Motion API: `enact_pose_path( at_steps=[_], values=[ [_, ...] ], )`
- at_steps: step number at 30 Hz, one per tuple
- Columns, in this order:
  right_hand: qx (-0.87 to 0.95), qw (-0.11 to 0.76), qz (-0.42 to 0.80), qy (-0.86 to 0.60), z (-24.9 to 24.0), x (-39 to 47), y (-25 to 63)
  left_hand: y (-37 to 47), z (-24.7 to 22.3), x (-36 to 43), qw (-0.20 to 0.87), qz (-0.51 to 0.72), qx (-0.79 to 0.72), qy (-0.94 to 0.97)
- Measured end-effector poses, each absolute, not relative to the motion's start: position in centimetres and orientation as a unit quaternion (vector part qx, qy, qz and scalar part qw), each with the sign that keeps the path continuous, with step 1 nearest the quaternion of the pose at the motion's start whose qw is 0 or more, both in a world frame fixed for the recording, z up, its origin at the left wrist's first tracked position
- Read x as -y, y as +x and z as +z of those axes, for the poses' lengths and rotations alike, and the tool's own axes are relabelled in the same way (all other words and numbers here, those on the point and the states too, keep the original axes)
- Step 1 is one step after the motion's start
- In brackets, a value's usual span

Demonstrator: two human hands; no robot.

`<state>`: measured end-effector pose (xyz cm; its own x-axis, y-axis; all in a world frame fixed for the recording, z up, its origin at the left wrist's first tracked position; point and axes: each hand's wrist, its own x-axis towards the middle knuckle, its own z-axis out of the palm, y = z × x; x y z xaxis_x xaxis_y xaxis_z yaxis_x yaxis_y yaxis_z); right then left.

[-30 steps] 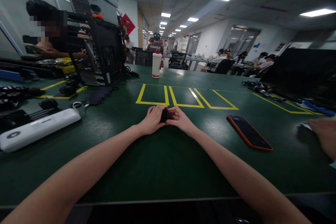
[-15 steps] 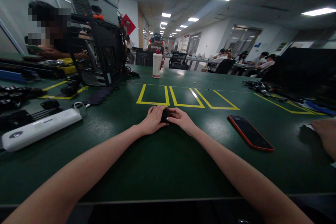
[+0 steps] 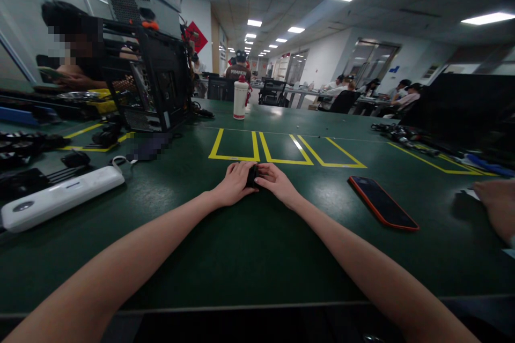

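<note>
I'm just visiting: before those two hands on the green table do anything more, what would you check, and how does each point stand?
1. Left hand on the small black object: ok, fingers curled over it.
2. Right hand gripping it too: cannot tell; fingertips are at its side.
3. Object fully visible: not ok, hands partly cover it.
4. Phone apart from both hands: ok.
5. Co-worker's hand apart from them: ok, at the right edge.
6. White bottle upright: ok.

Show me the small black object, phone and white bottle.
Small black object (image 3: 251, 176): head view, its exposed side.
Phone (image 3: 383, 202): head view, middle of the screen.
White bottle (image 3: 240, 101): head view, middle of its body.
</note>
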<state>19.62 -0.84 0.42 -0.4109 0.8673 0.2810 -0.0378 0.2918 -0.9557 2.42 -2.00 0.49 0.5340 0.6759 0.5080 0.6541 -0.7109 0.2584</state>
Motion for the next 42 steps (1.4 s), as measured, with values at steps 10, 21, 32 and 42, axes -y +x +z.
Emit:
enact_pose_path(
  at_steps=[10, 21, 32, 42],
  values=[
    [0.682, 0.422, 0.529, -0.277, 0.16, 0.72, 20.03, 2.4, 0.51, 2.02, 0.015, 0.294, -0.379, 0.877],
    [0.668, 0.452, 0.504, -0.308, 0.21, 0.95, 19.47, 2.45, 0.52, 2.02, 0.015, 0.297, -0.379, 0.876],
    [0.671, 0.46, 0.497, -0.301, 0.18, 1.08, 19.48, 2.48, 0.53, 2.05, 0.011, 0.296, -0.382, 0.876],
    [0.669, 0.434, 0.52, -0.306, 0.39, 1.3, 19.76, 2.46, 0.62, 2.13, 0.021, 0.3, -0.377, 0.876]
  ],
)
